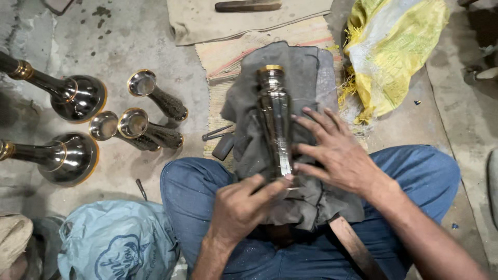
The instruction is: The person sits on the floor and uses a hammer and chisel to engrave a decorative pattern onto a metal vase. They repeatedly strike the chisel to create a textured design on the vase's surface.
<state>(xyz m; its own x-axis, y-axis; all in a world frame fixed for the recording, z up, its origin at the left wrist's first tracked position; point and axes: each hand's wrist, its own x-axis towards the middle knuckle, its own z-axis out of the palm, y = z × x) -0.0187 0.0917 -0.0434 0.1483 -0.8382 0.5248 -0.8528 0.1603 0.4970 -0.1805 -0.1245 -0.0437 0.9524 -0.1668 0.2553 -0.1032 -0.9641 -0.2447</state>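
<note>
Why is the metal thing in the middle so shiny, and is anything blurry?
Head view: light glares in a bright streak down the polished metal vase between the left hand and right hand; the picture's edges look a bit softer, and shadows are gentle.

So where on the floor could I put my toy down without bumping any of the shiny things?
Bare concrete floor lies above the shiny metal vases, left of the woven mat. Another bare patch sits between the yellow sack and the blue-trousered knee. It is crowded around the vases at left and on the grey cloth, where both hands work.
</note>
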